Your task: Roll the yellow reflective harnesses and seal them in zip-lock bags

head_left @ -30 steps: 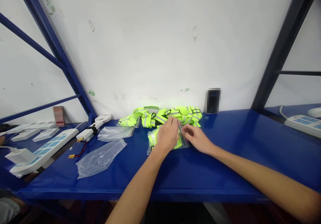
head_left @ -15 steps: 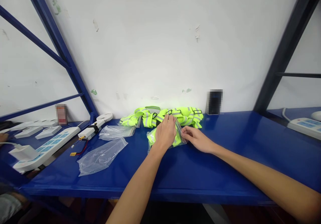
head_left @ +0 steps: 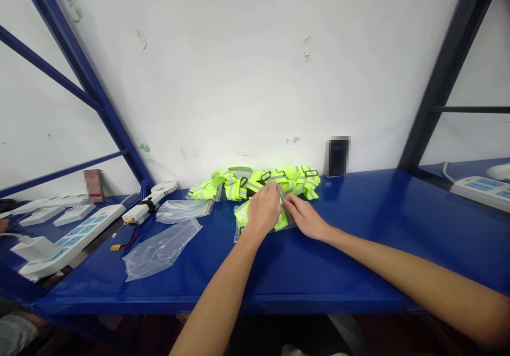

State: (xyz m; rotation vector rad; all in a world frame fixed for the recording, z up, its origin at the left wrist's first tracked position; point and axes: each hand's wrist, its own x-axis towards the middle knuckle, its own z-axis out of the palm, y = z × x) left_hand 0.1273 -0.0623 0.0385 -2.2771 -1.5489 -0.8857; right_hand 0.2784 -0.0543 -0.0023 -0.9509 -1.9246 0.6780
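Note:
A clear plastic zip bag (head_left: 241, 223) with a folded neon-yellow reflective strap vest inside lies on the blue table (head_left: 358, 260). My left hand (head_left: 265, 204) is closed on the bag's upper edge and covers much of it. At the bag's right side, my right hand (head_left: 305, 215) pinches the same edge between thumb and fingers. Right behind the bag, against the wall, sits a heap of neon-yellow reflective straps (head_left: 235, 184) with black buckles. To the left lie two flat clear bags, the nearer plastic bag (head_left: 161, 249) and a farther plastic bag (head_left: 181, 211).
A white handheld fan (head_left: 164, 187) and a battery lead (head_left: 127, 239) with a yellow connector lie at left. Beyond them is a white power strip (head_left: 75, 239). A blurred dark object (head_left: 338, 157) leans on the wall. Another power strip (head_left: 482, 190) sits far right.
My right hand has shifted left along the bag's edge, closer to my left hand. The view has turned slightly. The straps and loose bags stay put.

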